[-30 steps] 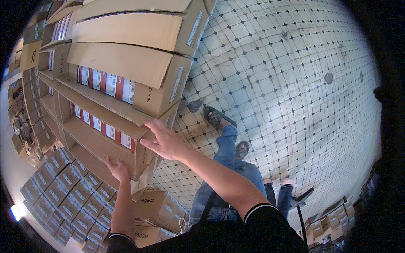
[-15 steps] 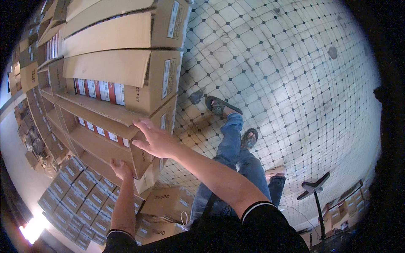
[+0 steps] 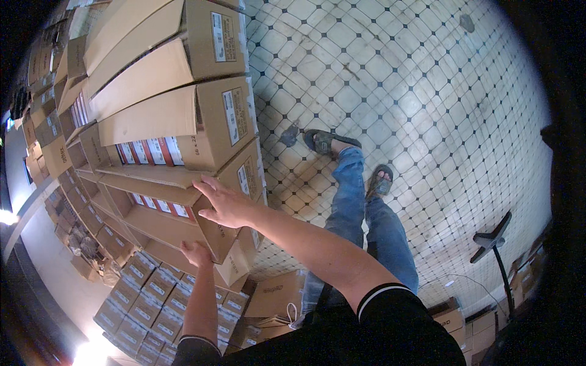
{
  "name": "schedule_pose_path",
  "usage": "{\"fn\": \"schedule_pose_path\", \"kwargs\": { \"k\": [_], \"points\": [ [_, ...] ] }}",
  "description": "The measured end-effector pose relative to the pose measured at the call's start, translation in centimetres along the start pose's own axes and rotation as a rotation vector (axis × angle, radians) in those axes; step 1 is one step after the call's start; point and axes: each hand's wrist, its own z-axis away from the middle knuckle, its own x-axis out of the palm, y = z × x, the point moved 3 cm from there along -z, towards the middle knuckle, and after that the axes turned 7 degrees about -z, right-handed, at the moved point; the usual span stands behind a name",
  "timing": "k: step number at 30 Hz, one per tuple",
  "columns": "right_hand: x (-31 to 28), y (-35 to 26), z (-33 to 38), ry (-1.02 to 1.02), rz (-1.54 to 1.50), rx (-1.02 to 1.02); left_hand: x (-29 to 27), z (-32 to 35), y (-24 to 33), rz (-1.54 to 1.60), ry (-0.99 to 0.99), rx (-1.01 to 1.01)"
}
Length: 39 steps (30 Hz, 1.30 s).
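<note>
One open carton has its near end between the hands.

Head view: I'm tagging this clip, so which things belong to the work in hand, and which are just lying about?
In hand, it seems:
open box, with left hand and right hand on it
red-and-white boxes inside it

Apparently just about:
stacked boxes, lower left
carton, bottom centre
black stand, right
</note>
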Motion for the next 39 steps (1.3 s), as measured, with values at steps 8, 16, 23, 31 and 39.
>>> {"fn": "schedule_pose_path", "kwargs": {
  "k": [8, 16, 23, 31, 39],
  "points": [
    [-0.2, -0.4, 0.3, -0.043, 0.108, 0.020, -0.8, 1.6, 2.1, -0.017, -0.007, -0.022],
    [0.0, -1.0, 0.8, -0.054, 0.151, 0.002, -0.6, 1.3, 1.5, -0.051, 0.013, -0.010],
    [-0.4, -0.8, 0.8, -0.123, 0.148, 0.039, 0.4, -0.4, -0.6, -0.028, -0.002, -0.019],
    [-0.8, -1.1, 0.4, -0.163, 0.090, 0.062, -1.4, -0.3, 6.0, -0.526, 0.209, 0.285],
    [-1.8, -1.7, 0.1, -0.268, 0.084, 0.133, -1.2, -8.5, 24.3, 0.787, -0.378, -0.027]
  ]
}}
